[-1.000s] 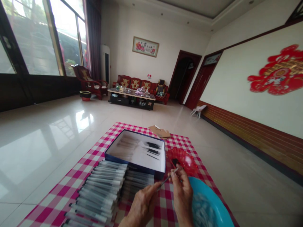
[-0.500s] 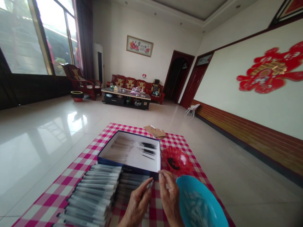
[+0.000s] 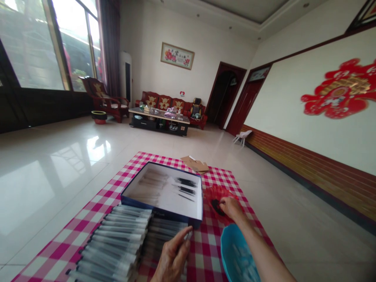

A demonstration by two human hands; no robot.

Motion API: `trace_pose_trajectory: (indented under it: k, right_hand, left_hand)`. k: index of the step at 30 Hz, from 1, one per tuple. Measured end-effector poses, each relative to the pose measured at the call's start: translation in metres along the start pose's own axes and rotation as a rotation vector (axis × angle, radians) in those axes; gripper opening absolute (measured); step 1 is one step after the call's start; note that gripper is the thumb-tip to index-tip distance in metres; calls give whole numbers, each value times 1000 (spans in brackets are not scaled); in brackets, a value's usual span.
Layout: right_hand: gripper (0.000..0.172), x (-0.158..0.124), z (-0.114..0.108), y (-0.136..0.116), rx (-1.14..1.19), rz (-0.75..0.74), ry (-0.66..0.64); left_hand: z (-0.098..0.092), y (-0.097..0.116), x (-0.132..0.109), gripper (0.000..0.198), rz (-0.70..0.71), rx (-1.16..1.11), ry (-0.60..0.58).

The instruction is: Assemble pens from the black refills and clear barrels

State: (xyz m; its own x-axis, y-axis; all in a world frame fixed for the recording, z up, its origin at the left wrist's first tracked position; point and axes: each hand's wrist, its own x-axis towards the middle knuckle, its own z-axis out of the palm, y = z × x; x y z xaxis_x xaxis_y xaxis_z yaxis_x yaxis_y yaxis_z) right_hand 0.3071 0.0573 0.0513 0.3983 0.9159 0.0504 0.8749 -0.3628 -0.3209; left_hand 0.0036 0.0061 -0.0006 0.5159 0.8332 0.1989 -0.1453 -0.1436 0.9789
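Observation:
My left hand (image 3: pixel 174 256) is low in the view, with thumb and fingers pinched on a slim grey pen (image 3: pixel 188 235) whose tip points up toward the blue box. My right hand (image 3: pixel 230 206) reaches forward into the red dish (image 3: pixel 217 192), its fingers curled down over small black parts (image 3: pixel 216 205) lying in it. Whether those fingers hold one of the parts is hidden. Rows of grey pens (image 3: pixel 117 243) lie stacked on the red checked cloth (image 3: pixel 96 211) left of my left hand. The open blue box (image 3: pixel 164 190) holds a few dark and grey pieces.
A turquoise bowl (image 3: pixel 227 250) of small white pieces sits under my right forearm. Flat cardboard (image 3: pixel 196 164) lies at the cloth's far edge. Glossy floor tiles surround the cloth; a sofa and low table (image 3: pixel 160 119) stand far back.
My right hand has left the pen and moved forward and right into the red dish. My left hand stays put with the pen.

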Motion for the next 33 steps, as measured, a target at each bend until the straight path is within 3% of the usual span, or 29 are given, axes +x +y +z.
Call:
trace_pose_trajectory:
  k: [5,11,17,21,23,28,33]
  right_hand:
    - [18,4,5,-7,63,72,-5]
    - [7,-10,-7,-29,384,72,145]
    - [41,-77,4,-78,870,48,70]
    - [38,-123,24,-105,1499,204,-84]
    - [33,-137,33,-114,1657,261,-109]
    - [30,-152,44,-123,1740,289,-41]
    - [31,-156,42,-121,1709,282,-63]
  left_hand:
    - [-1,2,-1,48,12,11,13]
    - [-3,6,0,47,40,21,71]
    - [-2,9,1,49,64,26,95]
    - [-2,13,1,47,86,52,71]
    - [-2,15,1,45,97,65,65]
    - [-2,20,-1,38,138,80,27]
    - [-1,16,-2,37,154,81,28]
